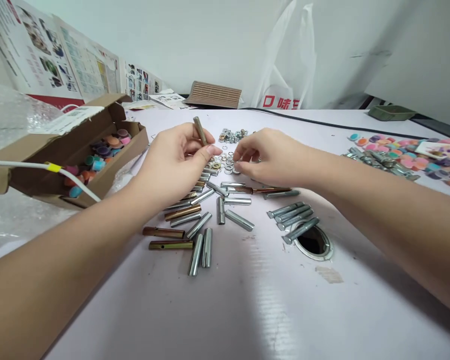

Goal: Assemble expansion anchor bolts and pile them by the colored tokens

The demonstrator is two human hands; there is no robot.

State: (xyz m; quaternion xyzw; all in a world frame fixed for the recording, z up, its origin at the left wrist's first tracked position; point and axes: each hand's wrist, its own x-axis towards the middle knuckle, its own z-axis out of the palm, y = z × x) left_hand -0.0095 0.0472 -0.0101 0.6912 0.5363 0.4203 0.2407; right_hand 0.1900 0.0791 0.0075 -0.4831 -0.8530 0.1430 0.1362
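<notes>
The threaded bolt (198, 128) stands tilted in the left hand (172, 157), its upper end leaning slightly to the left and rising clear above the fingers; the lower part is hidden by the grip. Farthest left, well apart from that hand, an open cardboard box (131, 139) holds coloured round caps (112, 141). The left hand is partly curled, its thumb and fingers closed around the bolt from either side. Below and beside it lie metal sleeves (207, 247), most of them silvery, some copper-coloured, spread loosely over the white table (225, 310). Between the two hands is a scatter of ring washers (228, 162), with a cluster of nuts (231, 135) just behind. The right hand (268, 155) reaches down at the washers' right edge, apart from the bolt, fingers bent and thumb near the index fingertip; whether it pinches a washer cannot be made out. Nearer the viewer, below the right forearm, several bolts with expansion ends (302, 230) lie side by side, the nearest overlapping the rim of a round cable hole (327, 254).
</notes>
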